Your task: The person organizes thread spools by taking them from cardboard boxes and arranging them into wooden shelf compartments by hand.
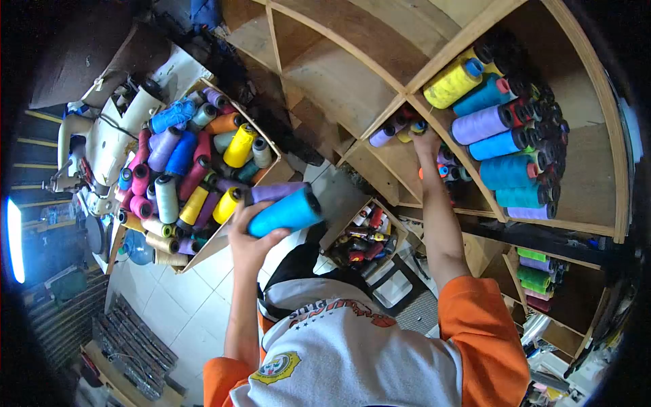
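Note:
My left hand (pixel 249 237) is wrapped round a bright blue thread cone (pixel 285 212) in front of my body. Behind it lies a purple thread cone (pixel 277 191), close against the same hand; whether the fingers grip it too is partly hidden. My right hand (pixel 426 144) reaches into a lower shelf compartment, its fingers closed at the end of a yellow thread cone (pixel 405 136). Beside that cone are purple thread cones (pixel 382 136). To the left, a wooden box (pixel 271 150) is heaped with thread cones in many colours.
A wooden shelf (pixel 407 88) holds stacked cones, including a yellow cone (pixel 453 85), at upper right. A sewing machine (pixel 112 139) stands beyond the box. On the tiled floor (pixel 159 302) sits a smaller box (pixel 405 237) of spools, near a black-framed stool (pixel 393 288).

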Demonstrator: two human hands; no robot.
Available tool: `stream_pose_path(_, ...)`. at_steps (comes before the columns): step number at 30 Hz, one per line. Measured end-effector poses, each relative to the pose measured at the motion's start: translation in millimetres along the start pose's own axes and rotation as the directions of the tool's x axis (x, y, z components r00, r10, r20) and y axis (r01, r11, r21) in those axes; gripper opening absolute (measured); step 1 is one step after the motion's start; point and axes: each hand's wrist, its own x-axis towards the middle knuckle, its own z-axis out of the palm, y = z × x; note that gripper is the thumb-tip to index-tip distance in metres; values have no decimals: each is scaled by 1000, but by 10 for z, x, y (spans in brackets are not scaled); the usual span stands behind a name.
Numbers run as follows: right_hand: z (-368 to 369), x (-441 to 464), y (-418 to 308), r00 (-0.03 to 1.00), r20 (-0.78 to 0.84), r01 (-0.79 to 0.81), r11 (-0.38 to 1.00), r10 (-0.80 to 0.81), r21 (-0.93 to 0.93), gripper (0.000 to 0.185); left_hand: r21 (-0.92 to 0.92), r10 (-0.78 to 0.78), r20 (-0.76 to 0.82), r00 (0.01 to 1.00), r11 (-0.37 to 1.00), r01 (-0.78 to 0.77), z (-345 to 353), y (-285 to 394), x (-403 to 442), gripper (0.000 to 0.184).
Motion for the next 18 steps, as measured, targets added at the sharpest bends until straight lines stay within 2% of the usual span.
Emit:
stream_pose_path(3, -336, -364, -218, 996, 64, 57, 998, -57, 5, 52, -237, -36, 61, 998, 970, 49, 213, -45, 7, 55)
stream_pose_path(4, -369, -513, -202, 949, 269, 103, 969, -163, 224, 45, -213, -35, 83, 996, 976, 52, 261, -59, 14, 55)
stream_pose_path(5, -412, -705, -167, 850, 433, 94, 895, -300, 435, 38, -346, -90, 112, 990, 930, 123, 344, -10, -4, 54)
stream_pose_path(6, -682, -1077, -461, 771, 465, 35, 759, -434, 650, 35, -451, -99, 166, 981, 877, 165, 413, -79, -1, 56)
stream_pose_path(7, -1023, -1414, -781, 655, 635, -272, 655, -410, 704, 35, -545, -103, 229, 968, 810, 215, 487, -156, -4, 59)
stream_pose_path(8, -1235, -1673, -990, 499, 756, -563, 506, -423, 654, 34, -607, -114, 289, 951, 746, 274, 546, -148, -12, 61)
stream_pose_path(10, -1252, -2002, -1095, 587, 621, -425, 455, -520, 783, 41, -698, -121, 410, 904, 596, 397, 661, -127, -33, 66)
stream_pose_path(11, -1279, -2076, -1084, 618, 546, -348, 426, -565, 835, 45, -689, -111, 451, 886, 588, 424, 698, -132, -43, 69)
stream_pose_path(14, -1307, -2084, -888, 738, 585, -205, 715, -335, 669, 43, -669, -84, 528, 845, 572, 475, 765, -173, -46, 71)
stream_pose_path(17, -1299, -2138, -719, 848, 391, -131, 575, -356, 808, 40, -662, -65, 527, 847, 593, 457, 852, -222, -82, 65)
stream_pose_path(18, -1484, -2092, -753, 859, 444, -187, 652, -254, 735, 37, -660, -55, 504, 862, 619, 425, 876, -245, -98, 64)
